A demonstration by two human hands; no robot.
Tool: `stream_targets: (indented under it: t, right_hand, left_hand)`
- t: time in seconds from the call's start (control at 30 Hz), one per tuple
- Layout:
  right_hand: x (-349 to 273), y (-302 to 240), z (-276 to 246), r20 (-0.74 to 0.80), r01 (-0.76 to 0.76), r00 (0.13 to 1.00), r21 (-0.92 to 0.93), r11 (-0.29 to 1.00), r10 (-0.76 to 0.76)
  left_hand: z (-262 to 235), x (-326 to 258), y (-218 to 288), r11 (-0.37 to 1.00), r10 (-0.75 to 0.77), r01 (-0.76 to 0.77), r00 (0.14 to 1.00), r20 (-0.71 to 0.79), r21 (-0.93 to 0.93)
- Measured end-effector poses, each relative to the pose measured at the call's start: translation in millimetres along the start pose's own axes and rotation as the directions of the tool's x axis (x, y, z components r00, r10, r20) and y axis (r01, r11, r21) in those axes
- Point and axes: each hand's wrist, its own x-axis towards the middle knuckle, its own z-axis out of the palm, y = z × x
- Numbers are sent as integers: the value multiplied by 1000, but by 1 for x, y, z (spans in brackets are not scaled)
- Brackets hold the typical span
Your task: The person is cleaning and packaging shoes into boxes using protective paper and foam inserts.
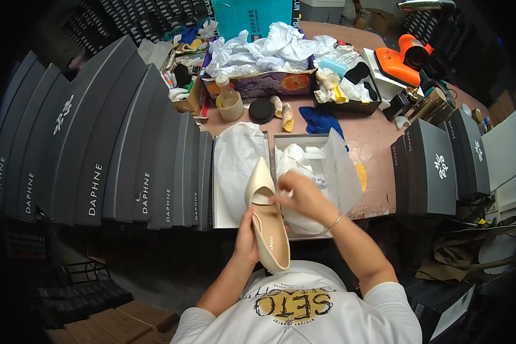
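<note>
A cream pointed-toe pump [260, 176] is in my left hand [246, 239], which grips it along the left side, its toe pointing away from me and its insole facing up. At the shoe's opening is my right hand [307, 199], fingers curled in, slightly blurred. Something small and whitish shows by its fingertips, too unclear to name. Under my hands an open shoebox [308, 139] holds white tissue paper [292, 161], with a translucent sheet over its right side. To its left, the box lid [224, 220] carries another sheet of white paper [238, 155].
Dark grey shoeboxes [120, 149] stand in a long row at left; several more [433, 166] stand at right. Behind are a purple carton [258, 86] of crumpled paper, a glue jar [229, 105], a black round lid [261, 110], a blue cloth [322, 120] and an orange tool [397, 64].
</note>
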Motion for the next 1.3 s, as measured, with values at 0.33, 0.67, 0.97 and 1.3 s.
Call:
stream_targets:
  t: [0.33, 0.67, 0.97, 1.3]
  right_hand:
    - [9, 11, -49, -127, -51, 992, -194, 980, 27]
    - [-15, -37, -26, 238, 235, 961, -420, 877, -143]
    - [-9, -35, 6, -141, 62, 986, -200, 978, -91]
    - [-6, 18, 0, 77, 89, 994, -125, 988, -80]
  left_hand:
    - [25, 10, -1, 987, 134, -116, 977, -167, 112]
    - [23, 4, -7, 925, 161, -109, 980, -118, 364]
    - [24, -2, -10, 980, 100, -89, 994, -54, 180]
    - [6, -23, -22, 978, 155, -109, 948, -278, 176]
